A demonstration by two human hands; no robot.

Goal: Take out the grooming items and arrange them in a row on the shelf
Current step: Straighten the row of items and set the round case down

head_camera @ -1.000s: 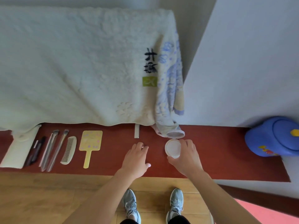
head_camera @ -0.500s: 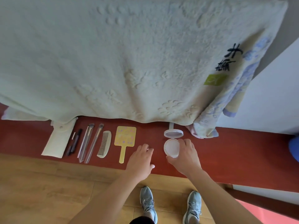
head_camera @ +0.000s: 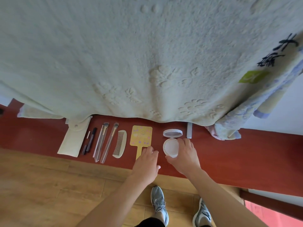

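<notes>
On the red shelf lies a row: a cream pouch, dark pencils, two clear-handled brushes, a pale comb, a yellow hand mirror and an open white compact. My right hand grips the compact's base from the right, its lid standing open behind. My left hand rests flat on the shelf, covering the mirror's handle, fingers apart and holding nothing.
A large cream towel hangs over the back of the shelf, with a blue-patterned cloth at its right end. A small white bracket stands behind the compact. Wooden floor and my grey shoes are below.
The camera has turned left, so the row sits nearer the centre. My right hand has slid the compact left, closer to the yellow mirror, and my left hand now overlaps the mirror's handle.
</notes>
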